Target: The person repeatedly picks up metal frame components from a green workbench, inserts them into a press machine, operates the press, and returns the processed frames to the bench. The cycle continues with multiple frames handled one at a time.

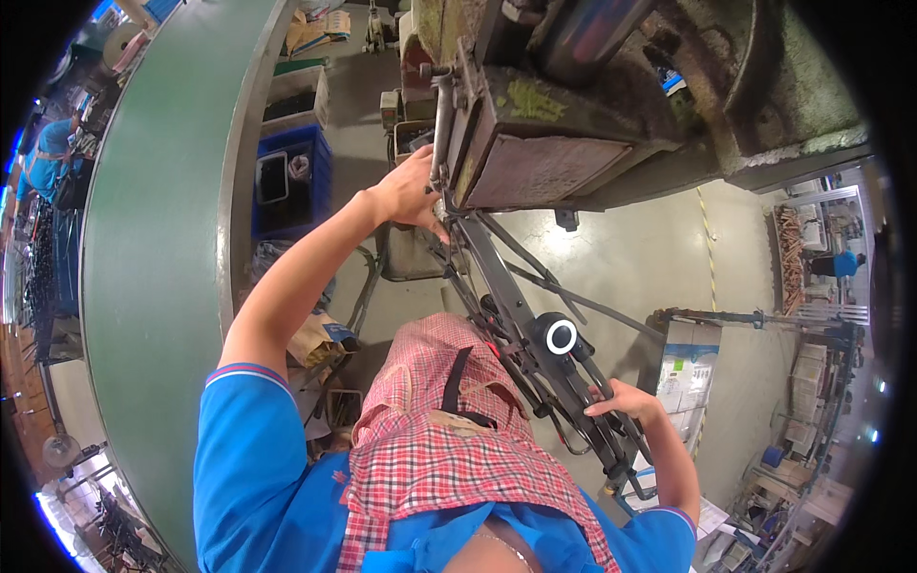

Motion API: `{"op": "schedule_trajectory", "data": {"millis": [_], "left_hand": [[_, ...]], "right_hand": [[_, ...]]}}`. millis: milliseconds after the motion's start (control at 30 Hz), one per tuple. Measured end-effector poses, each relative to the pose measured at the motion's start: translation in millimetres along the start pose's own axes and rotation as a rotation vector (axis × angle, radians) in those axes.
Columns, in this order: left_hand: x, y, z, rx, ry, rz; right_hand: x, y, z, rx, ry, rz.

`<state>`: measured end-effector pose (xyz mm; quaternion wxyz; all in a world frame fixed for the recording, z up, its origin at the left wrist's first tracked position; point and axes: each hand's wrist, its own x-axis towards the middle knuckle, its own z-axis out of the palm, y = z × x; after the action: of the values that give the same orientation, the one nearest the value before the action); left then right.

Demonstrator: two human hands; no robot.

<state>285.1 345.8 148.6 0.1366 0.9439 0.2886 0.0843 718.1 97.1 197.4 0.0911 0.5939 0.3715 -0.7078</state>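
A: Dark metal, mostly. I see one long black frame of thin rods and bars running from the machine down toward my right side, with one round black disc ringed in white fixed midway along it.

B: And the hands?

A: My left hand is up at the rusty, flaking block of the machine, fingers curled around a dull grey vertical bar at its edge. My right hand rests on the frame's lower end, fingers bent narrow over the rods.

B: Anything else nearby?

A: One smooth green conveyor belt curves along the left; one blue plastic crate sits on the glossy concrete floor. A red checked cloth apron covers my lap.
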Motion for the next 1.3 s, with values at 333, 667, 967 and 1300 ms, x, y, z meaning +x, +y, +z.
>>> {"op": "schedule_trajectory", "data": {"millis": [333,667,967,1300], "left_hand": [[-7.5,-3.1,11.6,0.037,0.101,-0.083],[-11.8,5.4,8.6,-0.113,0.09,-0.151],[-3.8,12.3,-17.8,0.002,0.167,-0.089],[-78.7,175.0,89.1,-0.753,0.825,-0.984]], "right_hand": [[-0.2,-1.7,-21.0,-0.062,0.031,0.073],[1.6,4.7,-28.8,-0.105,0.016,0.049],[-18.1,0.3,-25.6,-0.233,0.104,-0.103],[-32.4,41.6,30.3,-0.406,0.03,-0.242]]}}
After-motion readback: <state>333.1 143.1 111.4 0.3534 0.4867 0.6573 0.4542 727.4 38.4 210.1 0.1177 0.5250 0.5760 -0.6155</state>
